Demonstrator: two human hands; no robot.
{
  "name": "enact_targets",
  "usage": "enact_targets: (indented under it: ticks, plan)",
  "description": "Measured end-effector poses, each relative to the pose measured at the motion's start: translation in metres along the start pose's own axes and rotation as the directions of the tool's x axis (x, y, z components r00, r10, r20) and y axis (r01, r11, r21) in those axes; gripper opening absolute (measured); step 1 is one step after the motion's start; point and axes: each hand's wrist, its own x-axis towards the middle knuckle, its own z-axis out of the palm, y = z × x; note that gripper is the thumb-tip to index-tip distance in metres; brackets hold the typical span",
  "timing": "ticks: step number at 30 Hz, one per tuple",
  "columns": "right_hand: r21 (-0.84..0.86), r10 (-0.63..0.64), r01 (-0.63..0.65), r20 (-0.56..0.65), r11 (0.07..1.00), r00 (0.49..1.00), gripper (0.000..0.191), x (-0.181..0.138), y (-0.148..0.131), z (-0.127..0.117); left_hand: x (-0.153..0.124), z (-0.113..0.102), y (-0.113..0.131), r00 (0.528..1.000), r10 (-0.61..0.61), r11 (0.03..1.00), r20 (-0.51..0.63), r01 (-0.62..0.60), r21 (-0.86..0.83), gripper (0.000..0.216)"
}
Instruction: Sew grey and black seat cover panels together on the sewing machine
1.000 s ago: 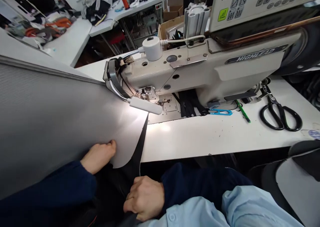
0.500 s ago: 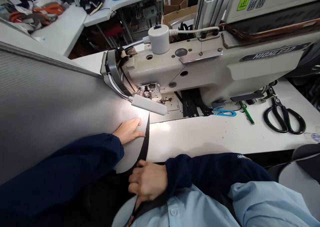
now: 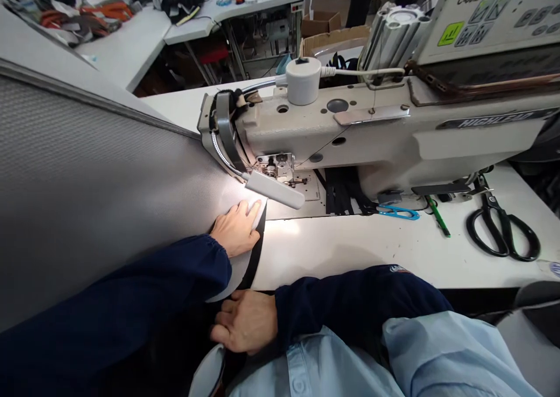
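Observation:
A large grey mesh-textured fabric panel (image 3: 144, 175) reaches from the left up to the sewing machine (image 3: 301, 129). My left hand (image 3: 236, 228) presses flat on it below the lamp, fingers apart. Along the panel's curved edge runs a black fabric strip (image 3: 254, 257). My right hand (image 3: 246, 321) is closed at the lower end of this strip, near the table's front edge; its fingertips are partly hidden. A white lamp bar (image 3: 275, 189) lights the panel and hides part of the needle area.
Black scissors (image 3: 503, 228), a green pen (image 3: 437, 216) and a blue thread snipper (image 3: 398, 211) lie on the white table (image 3: 350, 251) to the right. Black strips (image 3: 339, 193) hang under the machine arm. Behind stands another table (image 3: 126, 47) with piled cloth.
The view has shifted, so the machine sits further right and lower. My left hand has moved forward on the panel, its fingers spreading towards the lamp. My right hand stays closed at the strip.

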Motion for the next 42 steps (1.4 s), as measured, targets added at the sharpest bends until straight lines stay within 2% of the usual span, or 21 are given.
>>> enact_targets:
  ticks: [3, 6, 8, 12, 14, 16, 19, 22, 28, 32, 37, 42]
  plan:
    - [-0.017, -0.056, 0.057, 0.034, 0.998, 0.998, 0.034, 0.005, 0.001, 0.003, 0.004, 0.001, -0.008, 0.999, -0.034, 0.999, -0.012, 0.034, -0.004, 0.056]
    - [-0.062, -0.065, 0.067, 0.030, 0.996, 0.997, 0.017, 0.008, 0.001, 0.011, 0.007, 0.002, -0.022, 0.999, -0.044, 0.999, -0.022, 0.045, 0.012, 0.060]
    - [-0.070, -0.041, 0.039, -0.030, 0.997, 0.999, 0.003, 0.006, -0.002, 0.015, 0.010, 0.002, -0.031, 0.999, -0.028, 0.999, -0.031, 0.029, 0.019, 0.065]
    - [-0.060, 0.040, -0.052, -0.191, 0.997, 0.981, 0.014, -0.005, -0.015, 0.011, 0.013, -0.001, -0.039, 1.000, -0.009, 1.000, -0.020, 0.009, 0.017, 0.066]
    - [-0.060, 0.043, -0.057, -0.213, 0.997, 0.976, 0.010, -0.012, -0.019, 0.005, 0.013, -0.001, -0.038, 1.000, 0.000, 1.000, -0.005, 0.000, 0.020, 0.069]
    - [-0.068, 0.022, -0.035, -0.183, 0.997, 0.983, 0.005, -0.017, -0.020, -0.002, 0.011, 0.001, -0.034, 1.000, 0.017, 0.999, 0.001, -0.017, 0.042, 0.071]
    - [-0.097, -0.010, -0.001, -0.111, 0.995, 0.994, 0.008, -0.020, -0.016, -0.004, 0.005, 0.006, -0.025, 0.998, 0.054, 0.996, 0.010, -0.055, 0.074, 0.070]
    - [-0.134, -0.019, 0.004, -0.108, 0.991, 0.994, 0.009, -0.021, -0.012, 0.001, -0.001, 0.009, -0.016, 0.997, 0.079, 0.995, 0.025, -0.080, 0.061, 0.067]
    - [-0.177, -0.005, -0.027, -0.180, 0.984, 0.984, 0.011, -0.023, -0.013, 0.012, -0.005, 0.010, -0.005, 0.997, 0.079, 0.997, 0.008, -0.079, 0.022, 0.063]
    - [-0.192, 0.010, -0.043, -0.171, 0.981, 0.985, 0.014, -0.024, -0.010, 0.020, -0.008, 0.009, 0.000, 0.998, 0.069, 0.998, 0.010, -0.069, -0.005, 0.061]
    - [-0.239, -0.032, -0.012, -0.178, 0.971, 0.983, 0.018, -0.018, 0.002, 0.027, -0.004, 0.005, 0.000, 0.987, 0.127, 0.989, -0.102, -0.134, -0.066, 0.049]
    - [-0.264, -0.072, 0.011, -0.222, 0.964, 0.972, 0.022, -0.009, 0.008, 0.027, 0.007, -0.001, -0.005, 0.990, 0.123, 0.983, -0.063, -0.130, -0.130, 0.067]
